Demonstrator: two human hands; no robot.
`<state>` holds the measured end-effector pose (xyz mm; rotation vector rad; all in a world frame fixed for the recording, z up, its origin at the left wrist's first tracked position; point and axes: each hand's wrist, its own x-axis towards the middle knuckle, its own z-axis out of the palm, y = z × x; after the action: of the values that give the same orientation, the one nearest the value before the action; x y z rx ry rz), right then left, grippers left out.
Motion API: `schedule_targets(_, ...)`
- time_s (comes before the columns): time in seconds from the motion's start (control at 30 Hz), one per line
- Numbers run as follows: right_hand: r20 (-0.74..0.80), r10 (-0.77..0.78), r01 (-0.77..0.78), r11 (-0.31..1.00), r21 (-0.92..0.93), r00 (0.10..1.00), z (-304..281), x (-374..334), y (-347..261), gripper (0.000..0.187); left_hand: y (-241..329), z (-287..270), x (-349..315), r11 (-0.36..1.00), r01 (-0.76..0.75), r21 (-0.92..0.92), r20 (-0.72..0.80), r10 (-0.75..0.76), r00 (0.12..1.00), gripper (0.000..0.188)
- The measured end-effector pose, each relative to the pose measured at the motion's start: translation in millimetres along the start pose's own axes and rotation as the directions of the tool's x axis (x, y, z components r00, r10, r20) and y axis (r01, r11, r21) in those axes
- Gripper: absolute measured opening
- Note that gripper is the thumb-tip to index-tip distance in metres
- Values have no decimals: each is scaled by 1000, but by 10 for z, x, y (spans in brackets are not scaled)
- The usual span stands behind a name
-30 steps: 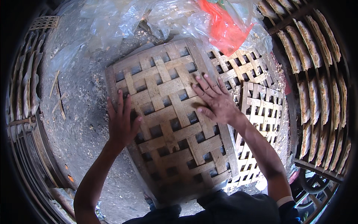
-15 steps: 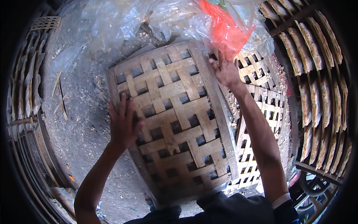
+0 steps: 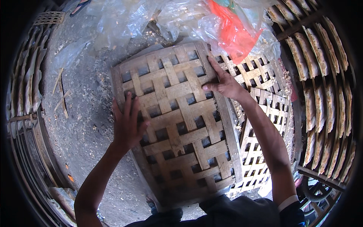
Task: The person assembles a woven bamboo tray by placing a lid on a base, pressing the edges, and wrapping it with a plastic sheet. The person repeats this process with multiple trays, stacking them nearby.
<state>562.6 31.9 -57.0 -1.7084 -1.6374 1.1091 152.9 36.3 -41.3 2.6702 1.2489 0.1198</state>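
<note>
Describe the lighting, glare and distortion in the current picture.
Head view: brown wooden rails at lower left bow along the fisheye rim; head view: crumpled clear plastic sheeting glints; head view: the tan woven bamboo panel darkens toward its bottom end.

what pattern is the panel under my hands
The panel is open crisscross weave, best in head view.

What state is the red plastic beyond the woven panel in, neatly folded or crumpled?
Crumpled: the red plastic shows uneven creases and an irregular outline, bunched beside loose clear plastic.
</note>
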Motion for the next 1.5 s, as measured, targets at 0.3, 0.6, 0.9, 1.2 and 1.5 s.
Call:
schedule_targets(0.3, -382, -157, 27, 946, -323, 911, -71, 211, -174, 50, 8, -13, -3, 999, -7, 41, 12, 6, 1000, 83)
schedule_targets(0.6, -208, -349, 188, 818, -543, 914, 16, 538, -97, 30, 5, -10, 6, 1000, -8, 19, 19, 8, 1000, 82)
schedule_targets(0.9, -230, -489, 272, 752, -601, 841, 17, 438, -226, 9, 23, -5, 13, 999, 42, 9, 17, -42, 999, 87)
schedule_targets(1.2, -436, -221, -39, 858, -513, 872, -407, -664, 121, 51, 41, 17, 22, 1000, -11, 19, -35, 12, 999, 78)
schedule_targets(1.5, -368, 87, -284, 802, -525, 926, 76, -1238, 40, 84, -20, 88, 9, 996, -82, 43, -100, 86, 991, 74)
